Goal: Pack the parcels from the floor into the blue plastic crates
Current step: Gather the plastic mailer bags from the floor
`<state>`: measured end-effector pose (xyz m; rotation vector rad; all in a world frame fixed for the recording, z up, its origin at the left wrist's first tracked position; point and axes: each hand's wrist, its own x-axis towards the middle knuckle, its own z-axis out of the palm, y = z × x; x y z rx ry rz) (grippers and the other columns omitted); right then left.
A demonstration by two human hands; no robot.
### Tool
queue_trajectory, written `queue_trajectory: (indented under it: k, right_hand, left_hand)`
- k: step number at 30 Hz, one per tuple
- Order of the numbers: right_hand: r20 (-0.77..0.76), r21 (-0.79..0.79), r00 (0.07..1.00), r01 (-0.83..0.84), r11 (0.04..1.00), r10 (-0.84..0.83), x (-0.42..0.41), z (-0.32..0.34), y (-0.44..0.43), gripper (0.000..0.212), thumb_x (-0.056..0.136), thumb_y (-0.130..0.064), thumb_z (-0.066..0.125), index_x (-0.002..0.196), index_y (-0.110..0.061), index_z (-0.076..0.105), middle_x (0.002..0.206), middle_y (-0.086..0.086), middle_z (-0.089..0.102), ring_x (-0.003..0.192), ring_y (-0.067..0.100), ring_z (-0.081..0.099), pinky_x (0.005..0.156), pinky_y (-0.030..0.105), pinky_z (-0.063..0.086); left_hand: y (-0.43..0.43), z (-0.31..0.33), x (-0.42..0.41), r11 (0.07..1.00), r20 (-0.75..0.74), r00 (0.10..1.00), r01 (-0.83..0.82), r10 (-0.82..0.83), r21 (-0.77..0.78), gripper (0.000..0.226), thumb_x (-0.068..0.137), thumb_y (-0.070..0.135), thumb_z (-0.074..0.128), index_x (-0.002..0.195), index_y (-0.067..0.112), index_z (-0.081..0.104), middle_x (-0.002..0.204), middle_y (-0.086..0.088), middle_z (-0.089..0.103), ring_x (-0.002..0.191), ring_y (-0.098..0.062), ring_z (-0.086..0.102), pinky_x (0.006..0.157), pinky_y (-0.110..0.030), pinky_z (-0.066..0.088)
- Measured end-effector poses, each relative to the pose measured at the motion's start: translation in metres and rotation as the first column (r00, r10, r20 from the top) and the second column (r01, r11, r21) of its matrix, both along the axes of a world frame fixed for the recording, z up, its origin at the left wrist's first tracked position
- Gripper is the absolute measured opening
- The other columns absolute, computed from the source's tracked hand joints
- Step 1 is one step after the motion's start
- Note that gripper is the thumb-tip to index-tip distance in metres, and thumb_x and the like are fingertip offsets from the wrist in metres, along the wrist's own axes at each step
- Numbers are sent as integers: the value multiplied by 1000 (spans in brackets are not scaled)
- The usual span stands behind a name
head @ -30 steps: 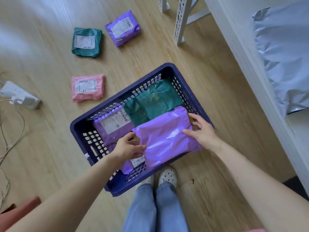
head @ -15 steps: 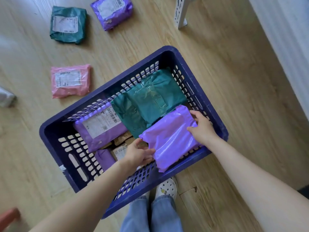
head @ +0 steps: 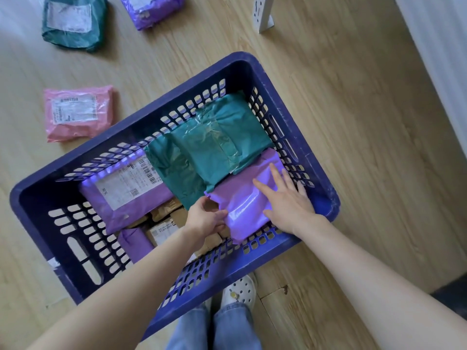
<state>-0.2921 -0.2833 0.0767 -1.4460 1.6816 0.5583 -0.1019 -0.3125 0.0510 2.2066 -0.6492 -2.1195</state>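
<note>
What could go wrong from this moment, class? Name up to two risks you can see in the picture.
1. The purple parcel overlaps the green parcel and lies on uneven brown packages; once the left hand and right hand let go, it may tip or slide.
2. Three parcels remain on the floor, including the pink parcel; the blue crate looks crowded, so they might not fit flat.

Left hand grips purple parcel in blue crate; right hand lies flat on it.
</note>
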Motion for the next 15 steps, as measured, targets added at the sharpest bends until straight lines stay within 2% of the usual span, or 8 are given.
queue_trajectory:
  k: [3,6,8,10,13,15]
  right_hand:
    - [-15,30,998,-56,998,57,1,-4,0,81,94,-17,50,148,-45,-3,153,3,-34,146,28,-15,117,49,12]
    - [-26,46,998,-56,997,57,2,-2,-1,84,93,-9,49,148,-46,-3,154,2,-32,147,29,-8,116,46,22]
    - [-20,42,999,-28,999,29,4,7,-2,84,92,-6,47,149,-45,-2,156,2,-27,147,29,-5,115,45,24]
    - [-8,22,1000,15,1000,-14,6,21,-3,82,93,-5,45,149,-43,-1,158,1,-22,148,26,-2,114,44,26]
    - [20,-20,996,91,996,-90,4,55,-5,74,96,-8,42,151,-39,4,160,-2,-15,148,23,3,107,43,34]
    - [41,-37,987,158,987,-157,4,84,-3,69,97,-12,41,151,-38,7,160,-3,-9,147,23,8,100,43,40]
  left_hand:
    - [-2,-1,-1,998,-2,1000,-14,14,65,36,88,1,63,118,5,44,85,-8,55,62,-18,54,65,-34,57]
    - [-5,7,2,990,-38,999,21,-16,138,37,88,3,62,120,7,44,86,-9,55,70,-21,57,75,-41,55]
    - [-5,18,5,988,-35,998,55,-50,144,40,88,3,63,122,10,45,97,-10,58,81,-21,61,70,-38,57]
    - [-4,32,8,989,-17,997,79,-77,127,44,87,3,64,126,11,47,108,-12,60,95,-22,61,75,-38,57]
    - [-5,68,10,991,-9,995,98,-98,89,41,87,2,63,125,11,51,104,-9,63,98,-22,61,90,-41,52]
    - [-7,99,11,992,-19,995,101,-99,77,37,88,0,61,122,12,52,99,-7,63,96,-22,61,89,-39,52]
